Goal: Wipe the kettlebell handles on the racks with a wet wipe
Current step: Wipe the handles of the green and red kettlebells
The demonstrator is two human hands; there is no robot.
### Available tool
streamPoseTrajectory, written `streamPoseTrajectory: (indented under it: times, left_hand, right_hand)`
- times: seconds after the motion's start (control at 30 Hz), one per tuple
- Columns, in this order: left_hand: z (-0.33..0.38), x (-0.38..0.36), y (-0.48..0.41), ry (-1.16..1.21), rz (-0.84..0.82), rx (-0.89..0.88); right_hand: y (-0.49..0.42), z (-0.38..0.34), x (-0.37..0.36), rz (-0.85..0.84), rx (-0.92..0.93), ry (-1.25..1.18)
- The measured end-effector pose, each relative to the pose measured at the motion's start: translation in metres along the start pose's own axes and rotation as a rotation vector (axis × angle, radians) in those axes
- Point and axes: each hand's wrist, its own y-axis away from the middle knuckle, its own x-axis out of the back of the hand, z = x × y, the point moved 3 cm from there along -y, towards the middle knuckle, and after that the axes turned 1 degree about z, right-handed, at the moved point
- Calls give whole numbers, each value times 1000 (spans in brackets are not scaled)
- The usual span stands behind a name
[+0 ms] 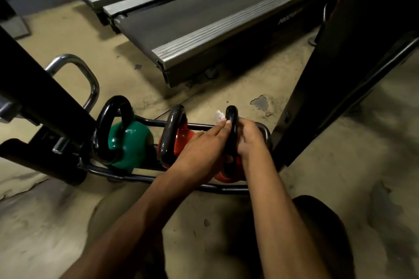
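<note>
Fingers (pixel 221 128) of L hand (pixel 204 149) lie straight and close together, pressed flat vs. one side of black handle (pixel 231 120) of end red kettlebell (pixel 221 178). R hand (pixel 249 137) is on opposite side, its fingers curled round same handle in a grip. Wet wipe (pixel 219 115): small white scrap showing just past L fingertips, up against handle near its top; cannot tell which hand pins it. End red kettlebell sits in low black tube rack (pixel 140 178) at floor level, last in row, next to black upright (pixel 340 52) of a frame. Same rack, moving away from upright: second red kettlebell (pixel 181 140) w/ black handle, just beside; then green kettlebell (pixel 129 142), also black handle. All three stand upright, handles up. Chrome handle (pixel 74 61) is visible beyond green unit, its body hidden by dark frame member. Both forearms bare, reaching in from bottom of view. Floor (pixel 226 97): worn concrete, chipped patch near upright. Three treadmill decks (pixel 204 18) side by side beyond rack, well apart from it. Lighting dim, picture soft; contact pt btwn wipe and handle not resolvable.
</note>
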Motion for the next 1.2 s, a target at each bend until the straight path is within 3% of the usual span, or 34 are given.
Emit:
streamPoseTrajectory:
  times: [0.1,0.2,0.33,0.5,0.57,0.73,0.83,1.0,1.1,1.2]
  left_hand:
    - [-7,-9,4,76,32,-13]
    - [-21,-19,7,226,106,-57]
    - [-38,-35,14,592,106,-118]
    - [-44,-45,16,712,75,-150]
    - [-44,-48,18,740,89,-134]
    - [-53,-55,16,764,88,-135]
    - [-58,-57,10,773,91,-176]
    - [-59,-61,8,826,61,-211]
    - [-62,-61,8,821,54,-218]
    - [-66,-60,11,809,50,-225]
  right_hand:
    - [13,0,2,0,-80,-93]
    - [20,-4,1,23,35,-229]
    - [23,-18,1,154,232,-100]
    - [14,-74,-19,335,412,589]
    - [14,-88,-43,342,472,1010]
    - [27,-77,-104,125,664,2140]
    - [38,-56,-118,-8,667,2551]
    - [37,-66,-117,87,688,2561]
    - [40,-59,-119,-5,680,2624]
    - [39,-71,-111,44,680,2461]
